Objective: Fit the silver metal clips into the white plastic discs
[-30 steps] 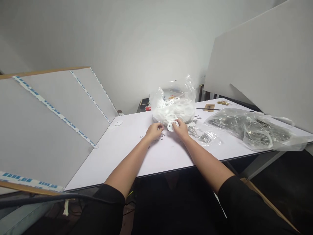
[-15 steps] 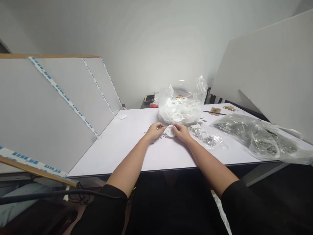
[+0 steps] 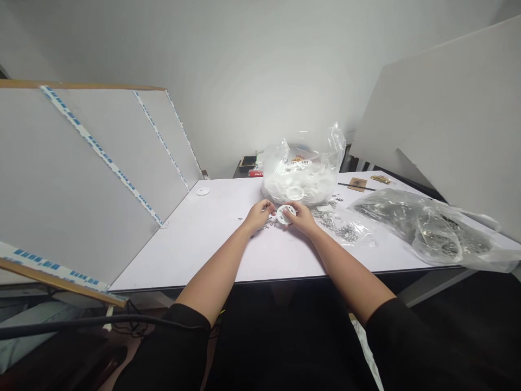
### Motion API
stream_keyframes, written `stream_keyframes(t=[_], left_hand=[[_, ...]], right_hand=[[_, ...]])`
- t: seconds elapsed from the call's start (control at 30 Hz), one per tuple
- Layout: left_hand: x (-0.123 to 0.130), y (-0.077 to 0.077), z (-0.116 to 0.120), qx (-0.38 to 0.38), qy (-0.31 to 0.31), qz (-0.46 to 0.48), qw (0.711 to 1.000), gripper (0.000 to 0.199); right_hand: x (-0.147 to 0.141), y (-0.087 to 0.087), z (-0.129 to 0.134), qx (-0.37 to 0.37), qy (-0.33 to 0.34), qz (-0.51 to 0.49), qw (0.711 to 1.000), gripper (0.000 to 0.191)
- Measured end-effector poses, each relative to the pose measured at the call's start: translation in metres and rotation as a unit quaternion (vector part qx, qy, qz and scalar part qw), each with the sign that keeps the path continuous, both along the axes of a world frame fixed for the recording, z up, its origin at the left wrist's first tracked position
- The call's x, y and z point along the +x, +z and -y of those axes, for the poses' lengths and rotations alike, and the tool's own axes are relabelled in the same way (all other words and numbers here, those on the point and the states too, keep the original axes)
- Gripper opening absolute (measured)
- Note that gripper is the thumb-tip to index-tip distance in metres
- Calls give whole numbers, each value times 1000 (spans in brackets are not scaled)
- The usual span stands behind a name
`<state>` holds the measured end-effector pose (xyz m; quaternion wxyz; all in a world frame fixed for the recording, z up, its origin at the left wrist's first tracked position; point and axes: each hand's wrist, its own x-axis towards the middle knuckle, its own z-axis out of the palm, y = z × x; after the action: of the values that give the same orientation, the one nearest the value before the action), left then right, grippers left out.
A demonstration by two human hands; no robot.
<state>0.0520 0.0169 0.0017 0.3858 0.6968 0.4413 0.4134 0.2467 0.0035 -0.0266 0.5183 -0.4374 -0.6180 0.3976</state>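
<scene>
Head view: I have the white disc (image 3: 280, 218) in the right hand (image 3: 302, 218), above the middle of the table (image 3: 183, 255) and just in front of the bag of white parts (image 3: 299, 187); I judge the step in hand to be the bringing together of this disc and one of the small metal pieces (image 3: 271, 223) scattered beneath the left hand (image 3: 259, 216). As I read it, the next move calls for a steady disc and a fine, well-aimed pinch at its left edge. The forearms slant inward from the lower corners, elbows wide, so that the hands nearly meet. The right grip is closed, thumb across the disc's upper face and fingers at its far rim, the face tilted up towards me. The left hand is turned inward, thumb and fingertips drawn close together beside the disc; I cannot tell whether they pinch a piece or touch the rim. A flat bag of metal parts (image 3: 345, 233) lies to the right.
</scene>
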Motion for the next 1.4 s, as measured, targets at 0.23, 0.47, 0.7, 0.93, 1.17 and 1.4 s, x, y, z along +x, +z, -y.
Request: stream_keyframes(t=[0.23,0.47,0.7,0.93,1.17,1.4], left_hand=[[-1,0,-2,-1,3,-20,1000,18],[-2,6,1,-10,28,-26,999,21],[-3,2,-1,30,12,-43,999,25],[-1,2,-1,17,11,-26,999,23],[-1,5,1,32,20,-22,999,29],[-1,8,6,36,20,-35,999,35]], right_hand=[[2,-1,-3,24,-23,34,999,54],[3,4,1,41,-20,76,996,56],[5,-1,-3,76,-37,90,992,51],[4,-1,-1,86,-40,96,991,43],[4,-2,-3,86,-35,77,993,40],[5,0,-4,102,-33,98,989,33]])
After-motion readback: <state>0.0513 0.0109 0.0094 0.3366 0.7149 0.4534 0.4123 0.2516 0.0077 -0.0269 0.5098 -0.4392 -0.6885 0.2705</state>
